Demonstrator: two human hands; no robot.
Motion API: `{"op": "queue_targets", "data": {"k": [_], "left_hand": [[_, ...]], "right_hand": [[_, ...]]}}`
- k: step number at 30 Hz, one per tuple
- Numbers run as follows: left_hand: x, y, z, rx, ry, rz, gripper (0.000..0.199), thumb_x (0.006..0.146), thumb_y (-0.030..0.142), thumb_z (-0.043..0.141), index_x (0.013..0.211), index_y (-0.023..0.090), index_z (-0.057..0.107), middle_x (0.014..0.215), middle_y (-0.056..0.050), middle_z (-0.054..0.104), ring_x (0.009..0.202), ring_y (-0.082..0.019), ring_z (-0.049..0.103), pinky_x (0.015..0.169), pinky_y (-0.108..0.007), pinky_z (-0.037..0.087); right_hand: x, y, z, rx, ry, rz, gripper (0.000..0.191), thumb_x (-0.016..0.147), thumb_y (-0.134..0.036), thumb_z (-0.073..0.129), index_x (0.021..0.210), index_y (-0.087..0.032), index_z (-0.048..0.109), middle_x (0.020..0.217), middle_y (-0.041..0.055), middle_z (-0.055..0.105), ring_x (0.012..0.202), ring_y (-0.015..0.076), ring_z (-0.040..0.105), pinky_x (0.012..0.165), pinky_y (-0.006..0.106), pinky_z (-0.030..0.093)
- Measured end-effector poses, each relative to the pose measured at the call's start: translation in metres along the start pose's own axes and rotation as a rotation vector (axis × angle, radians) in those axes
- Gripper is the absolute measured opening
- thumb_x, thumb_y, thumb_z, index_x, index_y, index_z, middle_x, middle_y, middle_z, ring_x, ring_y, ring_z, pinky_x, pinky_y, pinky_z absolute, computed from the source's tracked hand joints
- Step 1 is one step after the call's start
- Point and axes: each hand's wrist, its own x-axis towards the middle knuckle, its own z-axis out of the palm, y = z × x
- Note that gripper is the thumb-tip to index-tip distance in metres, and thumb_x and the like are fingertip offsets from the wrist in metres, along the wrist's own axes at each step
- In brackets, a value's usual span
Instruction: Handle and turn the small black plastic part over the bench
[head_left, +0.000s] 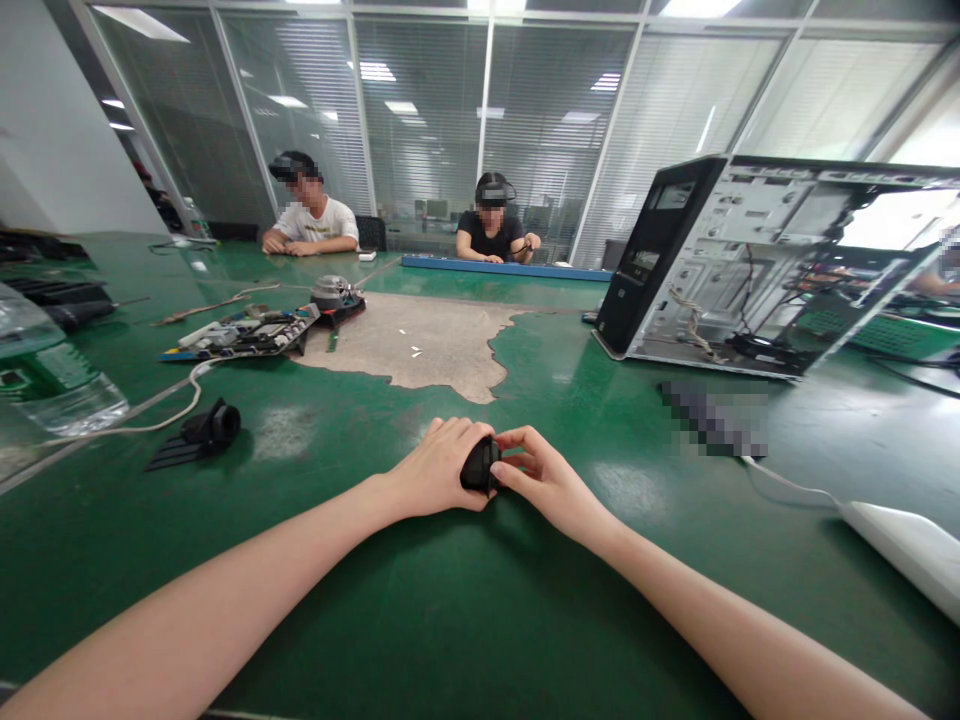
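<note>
While the left hand point(444, 467) wraps closely round a small black part point(475, 468), near centre at the green table point(420, 610), the half-curled right hand point(551, 482) pinches its right end. Open computer case point(646, 258) sits far right.

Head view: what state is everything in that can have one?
Black part: held in both hands
Left hand: curled around it
Right hand: thumb and fingers on its edge
Computer case: standing, side open
Table covering: torn, patch exposed
Circuit board: uncased
Bottle: partly in view, fill unclear
</note>
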Motion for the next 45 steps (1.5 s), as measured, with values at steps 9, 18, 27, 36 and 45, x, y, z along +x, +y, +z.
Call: {"op": "queue_targets", "data": {"k": [9,18,27,36,45], "left_hand": [[-0.0003,-0.0003,0.0010,-0.011,0.006,-0.002,0.052,0.060,0.037,0.060,0.105,0.020,0.039,0.094,-0.005,0.051,0.087,-0.023,0.046,0.073,-0.033,0.032],[0.0003,0.0007,-0.0008,-0.018,-0.010,-0.013,0.049,0.061,0.038,0.061,0.102,0.021,0.042,0.092,-0.004,0.051,0.085,-0.023,0.047,0.073,-0.033,0.032],[0.0001,-0.0004,0.0010,-0.003,0.007,0.003,0.052,0.061,0.038,0.060,0.105,0.019,0.040,0.093,-0.005,0.051,0.086,-0.023,0.046,0.073,-0.034,0.032],[-0.0004,0.0002,-0.0008,-0.023,-0.005,-0.009,0.052,0.060,0.037,0.061,0.105,0.021,0.040,0.092,-0.004,0.051,0.085,-0.023,0.046,0.073,-0.034,0.031],[0.0004,-0.0003,0.0002,-0.025,-0.001,-0.007,0.051,0.060,0.038,0.061,0.103,0.020,0.041,0.092,-0.004,0.051,0.085,-0.023,0.047,0.073,-0.033,0.032]], "right_hand": [[-0.0047,-0.0053,-0.0018,-0.014,-0.055,-0.034,0.021,0.073,-0.028,0.059,0.086,-0.021,0.044,0.088,0.0006,0.056,0.086,0.0154,0.057,0.071,0.029,0.050],[-0.0007,-0.0045,-0.0010,0.005,-0.026,0.018,0.024,0.072,-0.031,0.059,0.088,-0.020,0.044,0.093,0.0014,0.053,0.083,0.0142,0.057,0.071,0.030,0.048],[-0.0032,-0.0036,-0.0003,0.052,-0.056,0.001,0.021,0.075,-0.032,0.057,0.086,-0.021,0.043,0.083,-0.0014,0.054,0.075,0.0120,0.057,0.068,0.028,0.048],[-0.0010,-0.0014,-0.0021,0.005,-0.075,-0.001,0.023,0.073,-0.032,0.059,0.089,-0.021,0.046,0.090,0.0003,0.053,0.081,0.0130,0.056,0.070,0.028,0.048],[-0.0007,-0.0035,0.0003,0.047,-0.044,0.020,0.022,0.074,-0.033,0.057,0.087,-0.021,0.044,0.081,-0.0014,0.055,0.072,0.0118,0.056,0.066,0.027,0.047]]}}
